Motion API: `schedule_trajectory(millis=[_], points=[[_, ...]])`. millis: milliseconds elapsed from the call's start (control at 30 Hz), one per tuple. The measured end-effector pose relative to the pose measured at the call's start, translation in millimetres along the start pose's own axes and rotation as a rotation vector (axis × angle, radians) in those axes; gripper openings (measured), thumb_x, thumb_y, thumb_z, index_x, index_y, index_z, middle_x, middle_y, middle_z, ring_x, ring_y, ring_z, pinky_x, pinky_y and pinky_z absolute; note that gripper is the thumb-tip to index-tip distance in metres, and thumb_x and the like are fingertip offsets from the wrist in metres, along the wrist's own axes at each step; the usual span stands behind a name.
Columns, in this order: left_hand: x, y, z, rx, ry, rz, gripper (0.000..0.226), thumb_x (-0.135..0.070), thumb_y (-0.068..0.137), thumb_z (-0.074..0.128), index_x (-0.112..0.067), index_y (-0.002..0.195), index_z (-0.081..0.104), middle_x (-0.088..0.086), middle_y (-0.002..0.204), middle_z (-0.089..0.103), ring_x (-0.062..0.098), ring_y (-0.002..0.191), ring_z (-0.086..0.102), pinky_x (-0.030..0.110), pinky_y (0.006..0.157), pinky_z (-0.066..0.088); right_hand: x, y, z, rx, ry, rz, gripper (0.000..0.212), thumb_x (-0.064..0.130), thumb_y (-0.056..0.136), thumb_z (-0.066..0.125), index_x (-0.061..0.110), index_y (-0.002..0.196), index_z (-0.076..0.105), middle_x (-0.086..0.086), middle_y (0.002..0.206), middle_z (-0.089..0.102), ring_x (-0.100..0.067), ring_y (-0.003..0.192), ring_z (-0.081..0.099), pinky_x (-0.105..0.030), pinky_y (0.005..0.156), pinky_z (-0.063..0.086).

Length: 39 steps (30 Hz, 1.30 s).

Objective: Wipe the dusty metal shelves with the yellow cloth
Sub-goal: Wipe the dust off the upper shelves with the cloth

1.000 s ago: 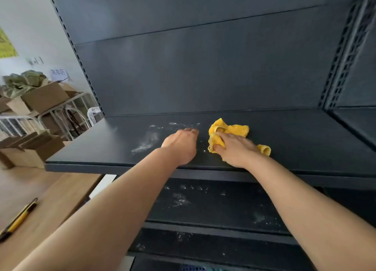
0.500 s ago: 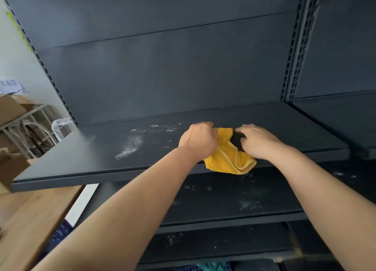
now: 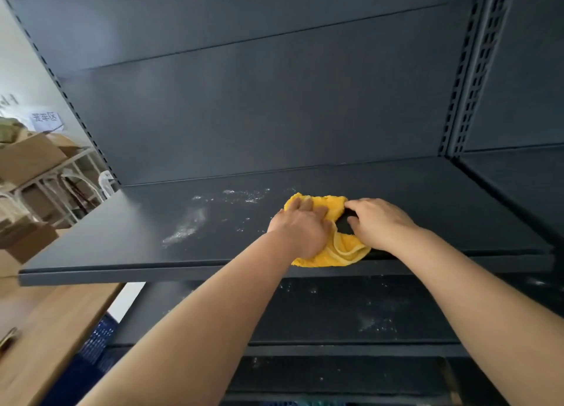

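Note:
The yellow cloth lies bunched near the front edge of the dark metal shelf, one fold hanging slightly over the lip. My left hand lies flat on the cloth's left part and presses it down. My right hand rests beside it with curved fingers, the index tip touching the cloth's far edge and the heel on its near fold. White dust streaks and specks sit on the shelf left of the cloth. The lower shelf is also speckled with dust.
A perforated upright separates this bay from a neighbouring shelf on the right. A wooden table stands at the lower left, with a blue crate beside it. Cardboard boxes sit on a white rack further left.
My right hand let go of the cloth it gripped a second ago. My left hand moved from beside the cloth onto it and now lies flat. The cloth spread out towards the shelf's back.

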<state>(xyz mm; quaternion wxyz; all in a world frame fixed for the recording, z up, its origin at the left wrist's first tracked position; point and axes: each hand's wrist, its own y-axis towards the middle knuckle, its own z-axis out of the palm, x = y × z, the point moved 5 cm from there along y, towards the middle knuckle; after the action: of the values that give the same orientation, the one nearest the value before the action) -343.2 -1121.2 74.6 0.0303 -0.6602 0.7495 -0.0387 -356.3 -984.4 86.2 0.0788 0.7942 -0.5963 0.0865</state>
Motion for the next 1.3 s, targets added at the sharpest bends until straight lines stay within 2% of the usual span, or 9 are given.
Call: schedule_trajectory(millis=[100,200,333,467,633,800,967,1167,1300], points=[[5.2,10.8,-0.4,-0.020,-0.012,0.017,0.051,-0.044,0.101,0.017,-0.025,0.147,0.026,0.002,0.158,0.016,0.022,0.146,0.002,0.047,0.116,0.014,-6.7,2.8,4.1,-0.017,0.009,-0.040,0.036,0.032,0.099,0.037,0.024,0.130,0.052,-0.001,0.133,0.054,-0.024,0.118,0.052,-0.039,0.090,0.048],[7.8,24.3,-5.1,0.000,0.046,-0.058,0.050,-0.041,0.101,0.017,-0.030,0.150,0.021,-0.003,0.159,0.014,0.021,0.147,0.004,0.048,0.117,0.011,-13.7,4.1,5.9,0.004,0.032,-0.072,0.041,0.030,0.100,0.037,0.025,0.140,0.044,0.000,0.146,0.043,-0.022,0.133,0.041,-0.039,0.103,0.041],[-8.9,31.5,-6.5,-0.015,0.211,-0.162,0.041,-0.037,0.097,0.031,-0.024,0.134,0.043,0.005,0.144,0.041,0.030,0.137,0.028,0.050,0.103,0.029,-17.3,3.1,9.7,0.027,0.044,-0.119,0.042,0.027,0.101,0.036,0.024,0.142,0.041,0.002,0.153,0.033,-0.018,0.141,0.029,-0.040,0.111,0.034],[-6.7,30.9,2.7,-0.034,0.038,-0.116,0.056,-0.053,0.094,0.015,-0.029,0.141,0.034,0.004,0.152,0.029,0.031,0.143,0.016,0.053,0.107,0.022,-17.5,5.4,8.5,0.007,0.051,-0.101,0.040,0.025,0.100,0.036,0.026,0.139,0.044,0.000,0.149,0.040,-0.021,0.136,0.037,-0.042,0.105,0.040],[14.4,45.7,0.4,-0.077,0.036,-0.077,0.052,-0.046,0.098,0.016,-0.030,0.146,0.028,-0.001,0.156,0.023,0.024,0.145,0.011,0.051,0.114,0.016,-4.8,5.5,5.3,-0.061,0.041,-0.051,0.044,0.016,0.098,0.039,0.029,0.140,0.041,0.002,0.141,0.048,-0.021,0.125,0.048,-0.038,0.091,0.048],[34.2,56.8,-0.2,-0.099,0.027,-0.051,0.051,-0.044,0.099,0.016,-0.031,0.147,0.026,-0.004,0.157,0.022,0.022,0.146,0.012,0.052,0.115,0.015,23.1,7.9,6.4,-0.088,0.077,-0.075,0.047,0.010,0.095,0.040,0.027,0.139,0.041,0.001,0.140,0.048,-0.022,0.122,0.050,-0.035,0.084,0.048],[53.8,61.0,-0.3,-0.098,0.036,-0.041,0.051,-0.041,0.099,0.016,-0.029,0.147,0.029,-0.002,0.157,0.022,0.020,0.146,0.010,0.049,0.116,0.011,53.0,14.0,12.6,-0.098,0.065,-0.105,0.042,0.012,0.094,0.041,0.024,0.134,0.044,0.000,0.128,0.055,-0.023,0.113,0.054,-0.033,0.073,0.044],[106.8,57.6,-0.1,-0.081,0.035,-0.122,0.052,-0.040,0.100,0.016,-0.026,0.148,0.028,-0.003,0.159,0.018,0.018,0.147,0.005,0.045,0.117,0.009,63.1,18.0,19.5,-0.082,0.066,-0.036,0.051,0.012,0.094,0.043,0.022,0.143,0.033,-0.003,0.136,0.051,-0.024,0.118,0.052,-0.036,0.084,0.047],[142.1,55.1,0.9,-0.068,0.000,-0.163,0.053,-0.042,0.100,0.014,-0.029,0.150,0.023,-0.007,0.160,0.012,0.016,0.147,0.002,0.043,0.118,0.006,73.1,22.9,22.0,-0.103,0.042,-0.040,0.045,0.006,0.093,0.042,0.022,0.135,0.045,0.001,0.137,0.051,-0.022,0.119,0.052,-0.035,0.084,0.048]])
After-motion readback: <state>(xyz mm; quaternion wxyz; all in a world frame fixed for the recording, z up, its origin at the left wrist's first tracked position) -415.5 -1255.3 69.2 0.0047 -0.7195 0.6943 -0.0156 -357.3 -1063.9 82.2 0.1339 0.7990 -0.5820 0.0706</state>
